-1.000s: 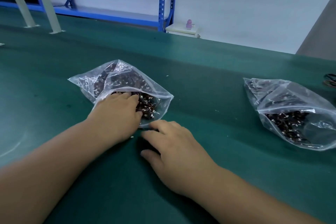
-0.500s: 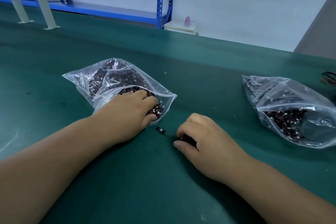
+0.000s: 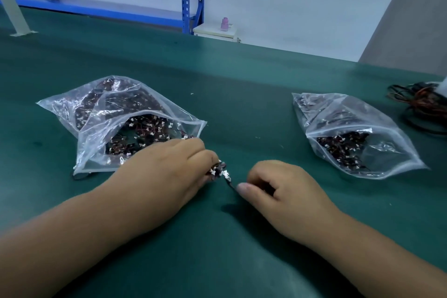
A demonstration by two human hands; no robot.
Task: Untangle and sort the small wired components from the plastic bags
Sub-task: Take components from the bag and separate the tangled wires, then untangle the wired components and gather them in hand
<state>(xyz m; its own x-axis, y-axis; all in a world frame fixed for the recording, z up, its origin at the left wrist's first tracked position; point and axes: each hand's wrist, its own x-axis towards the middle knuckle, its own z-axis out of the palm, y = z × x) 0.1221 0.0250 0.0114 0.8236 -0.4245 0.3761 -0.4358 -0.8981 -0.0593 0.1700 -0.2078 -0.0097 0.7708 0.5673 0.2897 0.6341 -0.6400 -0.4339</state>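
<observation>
Wired components [image 3: 217, 171]: small clump just outside the mouth of the left bag [image 3: 101, 113]. Left hand [image 3: 167, 172] grips the clump, right hand [image 3: 280, 191] pinches one wire leading from it. Second bag [image 3: 358, 128] lies well to the right on the green table [image 3: 242, 109].

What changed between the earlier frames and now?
The left hand has come out of the left bag, gripping a small clump of wired components. The right hand, earlier flat by the bag's mouth, now pinches a wire leading from that clump. The left bag and the right bag stay put.
</observation>
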